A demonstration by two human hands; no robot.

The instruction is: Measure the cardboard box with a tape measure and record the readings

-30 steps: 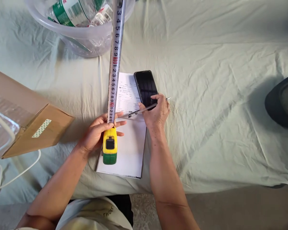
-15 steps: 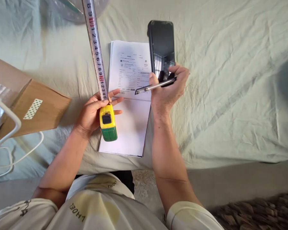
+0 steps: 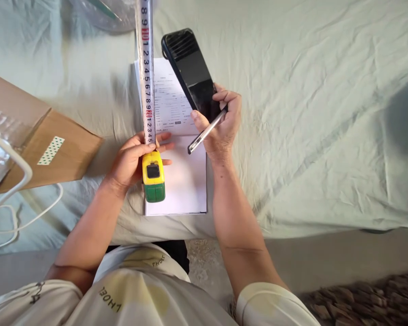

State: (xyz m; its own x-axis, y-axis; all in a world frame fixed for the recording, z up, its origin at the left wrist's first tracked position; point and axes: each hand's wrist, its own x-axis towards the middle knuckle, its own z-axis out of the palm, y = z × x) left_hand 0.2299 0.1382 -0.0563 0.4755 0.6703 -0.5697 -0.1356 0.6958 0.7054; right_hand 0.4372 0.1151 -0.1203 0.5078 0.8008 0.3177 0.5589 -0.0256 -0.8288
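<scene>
My left hand (image 3: 131, 158) grips a tape measure (image 3: 153, 176) with a yellow and green case. Its blade is pulled out and runs up past the top of the view, the thumb lying by the 25 mark. A black smartphone (image 3: 193, 68) with a dark screen is in my right hand (image 3: 224, 124), tilted to the left. That hand also pinches a pen (image 3: 207, 131) with a clear barrel, its tip pointing down and left. Beneath both hands lies an open booklet (image 3: 180, 181); its upper page carries small print, partly covered by the blade and phone, and its lower page is blank.
A cardboard box (image 3: 75, 149) with a strip of dotted tape lies at the left. White cables (image 3: 30, 222) curl beside it. Clear plastic (image 3: 112, 18) sits at the top left. A wrinkled pale green cloth (image 3: 309, 136) covers the surface up to its front edge.
The phone and pen have moved left with my right hand, and the phone now leans left. The blade has swung to nearly upright. The booklet has turned straighter.
</scene>
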